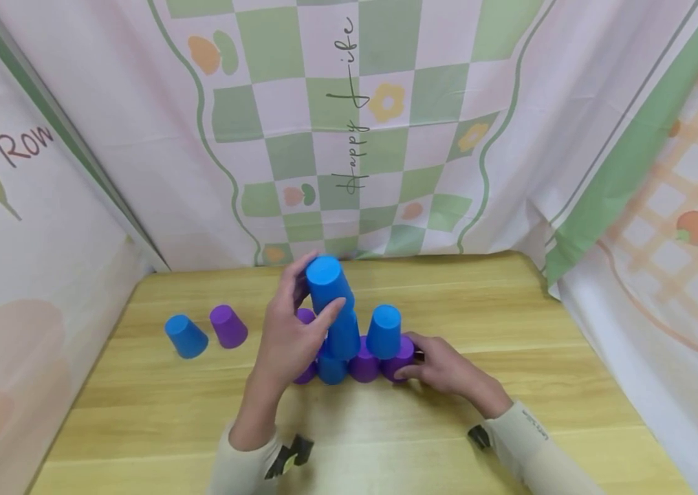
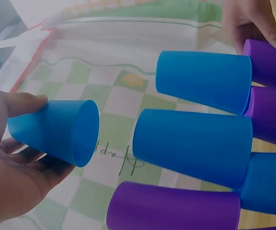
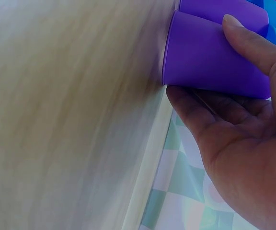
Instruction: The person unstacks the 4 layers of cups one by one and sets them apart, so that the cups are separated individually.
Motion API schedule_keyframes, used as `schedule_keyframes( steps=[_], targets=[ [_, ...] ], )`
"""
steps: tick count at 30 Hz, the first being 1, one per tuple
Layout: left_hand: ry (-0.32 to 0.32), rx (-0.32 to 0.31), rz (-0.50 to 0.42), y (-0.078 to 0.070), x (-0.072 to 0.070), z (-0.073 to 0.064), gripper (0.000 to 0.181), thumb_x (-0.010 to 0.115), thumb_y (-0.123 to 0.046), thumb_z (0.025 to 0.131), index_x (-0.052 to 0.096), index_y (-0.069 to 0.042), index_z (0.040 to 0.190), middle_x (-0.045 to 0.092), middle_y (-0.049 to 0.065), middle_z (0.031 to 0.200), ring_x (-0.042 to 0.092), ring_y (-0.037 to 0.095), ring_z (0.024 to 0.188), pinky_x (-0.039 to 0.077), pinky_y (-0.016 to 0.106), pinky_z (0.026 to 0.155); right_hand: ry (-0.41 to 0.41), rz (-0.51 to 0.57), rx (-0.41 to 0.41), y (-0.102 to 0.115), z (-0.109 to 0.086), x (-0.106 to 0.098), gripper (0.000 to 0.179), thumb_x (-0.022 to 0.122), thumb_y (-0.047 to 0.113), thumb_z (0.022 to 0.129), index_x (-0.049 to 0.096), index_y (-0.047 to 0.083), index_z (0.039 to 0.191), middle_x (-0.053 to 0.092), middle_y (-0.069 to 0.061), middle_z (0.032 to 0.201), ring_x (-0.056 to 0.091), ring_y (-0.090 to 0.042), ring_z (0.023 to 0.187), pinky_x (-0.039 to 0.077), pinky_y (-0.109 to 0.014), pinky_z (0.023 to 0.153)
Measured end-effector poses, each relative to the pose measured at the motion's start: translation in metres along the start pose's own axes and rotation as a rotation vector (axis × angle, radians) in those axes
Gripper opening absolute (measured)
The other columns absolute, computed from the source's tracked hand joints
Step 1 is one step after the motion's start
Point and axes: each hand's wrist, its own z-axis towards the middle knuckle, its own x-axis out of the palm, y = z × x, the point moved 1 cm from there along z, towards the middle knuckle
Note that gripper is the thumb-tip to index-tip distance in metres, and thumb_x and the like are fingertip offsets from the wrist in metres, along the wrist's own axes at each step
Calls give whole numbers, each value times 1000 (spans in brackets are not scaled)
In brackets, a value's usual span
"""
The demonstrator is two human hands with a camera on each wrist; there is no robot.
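Observation:
My left hand (image 1: 283, 340) grips an upside-down blue cup (image 1: 326, 280) between thumb and fingers. In the left wrist view this held cup (image 2: 47, 125) is apart from the stack, above the middle blue cup (image 2: 190, 143) of the upper row. That row also has a purple cup (image 2: 171, 206) at one end and another blue cup (image 1: 384, 330) at the other. Below stand purple cups and a blue cup (image 1: 333, 371), side by side. At the bottom row's right end, my right hand (image 1: 444, 368) holds a purple cup (image 3: 214, 55), thumb on one side and fingers on the other.
On the table's left part stand a blue cup (image 1: 186, 337) and a purple cup (image 1: 228, 327), both upside down and apart from the stack. The wooden table (image 1: 157, 426) meets a patterned curtain (image 1: 324, 172) at its back edge; more cloth hangs at both sides.

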Motion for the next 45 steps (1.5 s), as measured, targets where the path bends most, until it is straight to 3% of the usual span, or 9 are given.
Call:
schedule_keyframes(
  steps=[9, 17, 30, 37, 45],
  targets=[
    [-39, -45, 3, -28, -12, -4, 66, 72, -1, 86, 40, -10, 144, 53, 9, 138, 57, 26, 124, 47, 41, 104, -1, 5, 5, -1, 0, -1, 33, 77, 34, 83, 62, 28, 112, 67, 14, 105, 62, -7, 101, 53, -36, 93],
    [-61, -6, -39, 0, -18, -6, 69, 73, -12, 88, 38, -24, 146, 55, 2, 136, 58, 18, 122, 48, 36, 104, 10, 14, 22, -1, 0, 0, 34, 77, 34, 83, 62, 27, 113, 67, 13, 106, 62, -7, 99, 54, -34, 91],
    [-137, 14, -94, 3, -36, -13, 67, 73, -9, 87, 41, -20, 145, 55, 4, 136, 56, 20, 124, 46, 34, 106, 7, 6, 20, -2, 1, 1, 35, 77, 37, 83, 62, 27, 112, 67, 13, 105, 62, -7, 98, 53, -35, 91],
    [-182, 41, -52, 7, -45, -16, 67, 73, -4, 86, 42, -14, 145, 57, 5, 135, 59, 21, 121, 48, 30, 103, 8, 15, 21, -1, 2, 0, 36, 77, 36, 83, 62, 27, 114, 67, 12, 107, 62, -8, 100, 54, -35, 92],
    [-205, 3, -58, 13, -52, -21, 66, 72, -7, 88, 41, -20, 145, 54, 1, 137, 56, 19, 123, 47, 28, 104, 9, 10, 26, -1, 2, 1, 36, 77, 35, 83, 62, 26, 114, 67, 12, 106, 62, -8, 99, 54, -36, 92]
  ],
)
